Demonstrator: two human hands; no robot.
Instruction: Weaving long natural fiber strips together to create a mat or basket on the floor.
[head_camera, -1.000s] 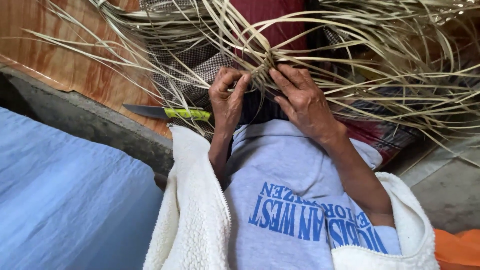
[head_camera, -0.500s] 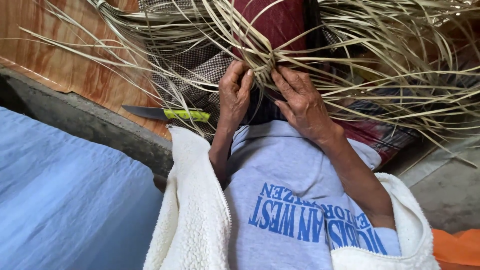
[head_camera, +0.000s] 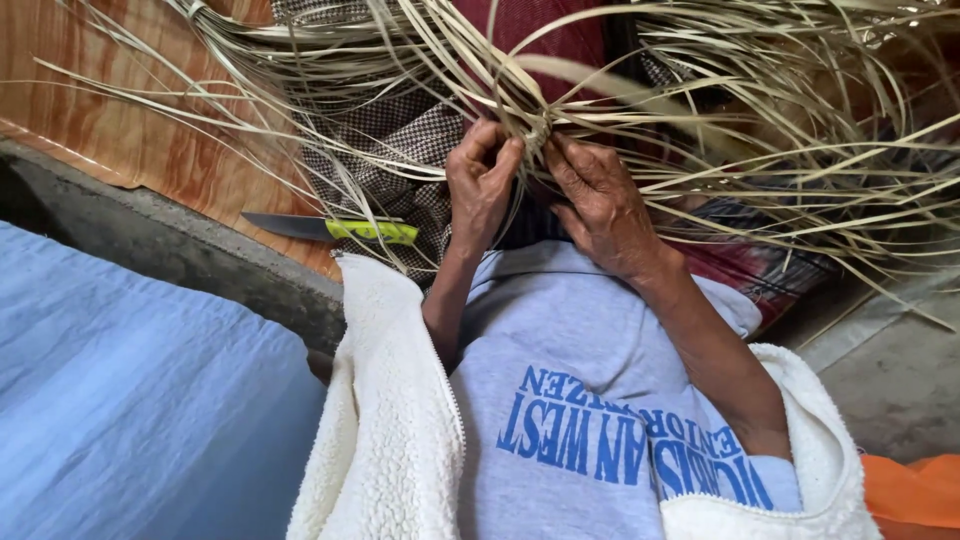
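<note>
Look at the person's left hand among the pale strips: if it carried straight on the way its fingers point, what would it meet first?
The left hand points up the picture into the woven knot of pale strips, already at its fingertips. Beyond that lies dark red cloth, though depth is unclear.

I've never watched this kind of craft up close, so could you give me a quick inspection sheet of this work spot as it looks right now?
Surface: a wood-grain floor at upper left, edged by a grey concrete ledge.
Job's things: a tangle of pale dried leaf strips fanning out from a woven knot.
Clutter: a knife with a yellow-green handle lying on the floor; checked cloth under the strips.
Hands: left hand and right hand both pinch strips at the knot.
Cables: nothing seen.
Surroundings: blue fabric at left, an orange thing at lower right; the person wears a grey printed shirt and white fleece.
</note>
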